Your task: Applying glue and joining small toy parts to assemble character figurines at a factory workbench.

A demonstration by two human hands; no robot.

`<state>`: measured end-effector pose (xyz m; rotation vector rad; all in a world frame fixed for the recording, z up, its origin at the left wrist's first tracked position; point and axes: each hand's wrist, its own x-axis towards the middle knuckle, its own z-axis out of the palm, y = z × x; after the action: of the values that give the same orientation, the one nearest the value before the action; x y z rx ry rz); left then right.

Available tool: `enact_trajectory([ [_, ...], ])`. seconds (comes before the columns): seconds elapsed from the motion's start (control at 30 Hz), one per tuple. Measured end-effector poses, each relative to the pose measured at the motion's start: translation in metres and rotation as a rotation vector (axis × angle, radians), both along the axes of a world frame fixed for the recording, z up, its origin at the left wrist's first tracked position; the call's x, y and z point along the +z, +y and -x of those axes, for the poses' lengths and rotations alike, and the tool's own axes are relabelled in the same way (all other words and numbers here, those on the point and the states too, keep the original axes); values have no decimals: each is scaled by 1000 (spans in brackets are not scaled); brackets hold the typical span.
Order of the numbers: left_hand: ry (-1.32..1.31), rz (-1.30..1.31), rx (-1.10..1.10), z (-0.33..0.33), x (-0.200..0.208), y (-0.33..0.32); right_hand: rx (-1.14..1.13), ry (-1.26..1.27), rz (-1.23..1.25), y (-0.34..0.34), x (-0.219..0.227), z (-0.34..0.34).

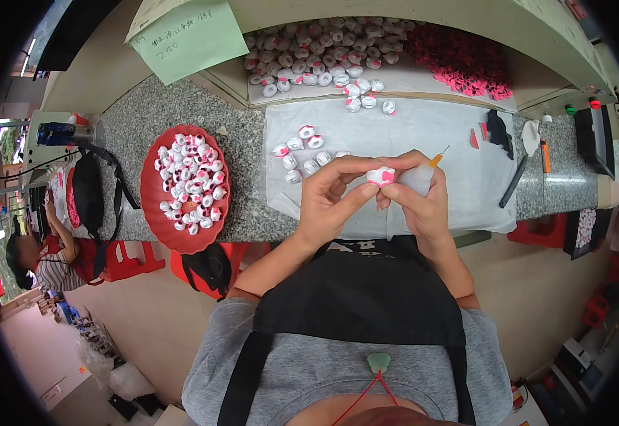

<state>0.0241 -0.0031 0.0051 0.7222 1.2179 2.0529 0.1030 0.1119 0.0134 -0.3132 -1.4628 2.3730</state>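
Observation:
Between the fingertips of both hands sits a small rounded white piece (376, 177) with a pink bow-like part on its face. My left hand (330, 199) pinches it from the left side. My right hand (426, 202) steadies it with the thumb and also holds a translucent squeeze bottle (417, 179) with an orange needle tip (437, 159), which points up and away to the right. Both hands are over the white sheet (465, 177). To the left of my hands, several loose white-and-pink pieces (294, 143) lie on that sheet.
A red scalloped tray (150, 213) full of similar pieces stands at left. A heap of white pieces (309, 50) and a pile of pink parts (458, 60) lie under the shelf. Black tweezers (513, 182) and an orange pen-like tool (545, 156) lie at right. Another person sits far left.

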Motion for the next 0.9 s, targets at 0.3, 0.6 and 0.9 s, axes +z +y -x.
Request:
enact_trajectory([
  [0.3, 6, 27, 22, -2, 2, 1, -18, -10, 18, -2, 0, 0],
  [0.6, -99, -195, -97, 2, -10, 3, -8, 29, -132, -3, 2, -4],
  [0.9, 25, -22, 4, -8, -7, -1, -24, -46, -106, -4, -1, -6],
])
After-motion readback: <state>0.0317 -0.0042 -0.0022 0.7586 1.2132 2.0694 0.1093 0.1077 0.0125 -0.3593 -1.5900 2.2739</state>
